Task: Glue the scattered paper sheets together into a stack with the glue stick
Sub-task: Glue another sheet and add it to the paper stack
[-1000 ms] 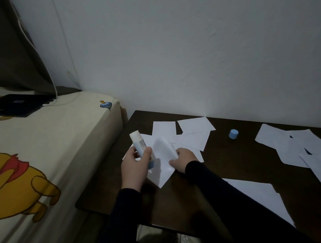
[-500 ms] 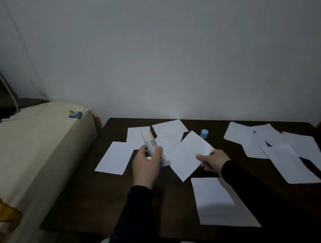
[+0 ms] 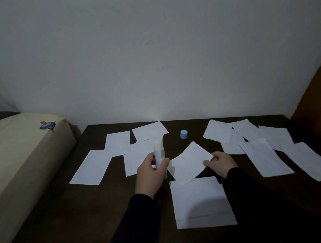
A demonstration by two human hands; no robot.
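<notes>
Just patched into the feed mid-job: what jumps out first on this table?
Mid-table, the left hand grips an uncapped glue stick upright, while the right hand pinches a curled sheet over the larger sheet at the near edge. White sheets lie scattered in a left cluster and a right cluster, with the small blue cap standing alone between them near the wall.
</notes>
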